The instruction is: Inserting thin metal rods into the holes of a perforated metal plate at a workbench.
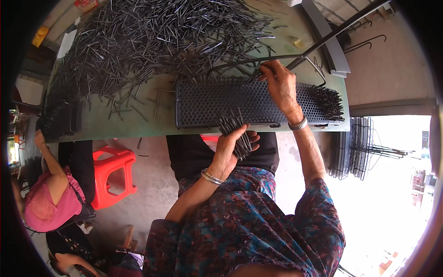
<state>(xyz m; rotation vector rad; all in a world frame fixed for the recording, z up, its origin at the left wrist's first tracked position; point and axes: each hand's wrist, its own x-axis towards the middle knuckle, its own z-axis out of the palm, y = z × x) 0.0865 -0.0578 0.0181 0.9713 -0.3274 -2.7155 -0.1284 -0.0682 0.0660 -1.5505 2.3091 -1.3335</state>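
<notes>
My left hand (226, 150) is closed round a bundle of thin dark rods (234, 134), held upright just off the front edge of a perforated black tray (207, 104). Over the tray's back edge, my right hand (280, 85) has its fingers pinched on a thin dark rod beside the row standing there; the fingertips partly cover it. Rods stand in the holes along the back edge (217, 81), and a dense cluster of rods (328, 102) fills the right end. The middle holes show bare.
A large heap of loose rods (152, 37) covers the back left of the green table (110, 129). A dark metal bar (332, 37) slants over the back right. Grey strips (325, 39) lie beyond. At left, a co-worker in pink (55, 198) reaches toward another tray, near a red stool (113, 173).
</notes>
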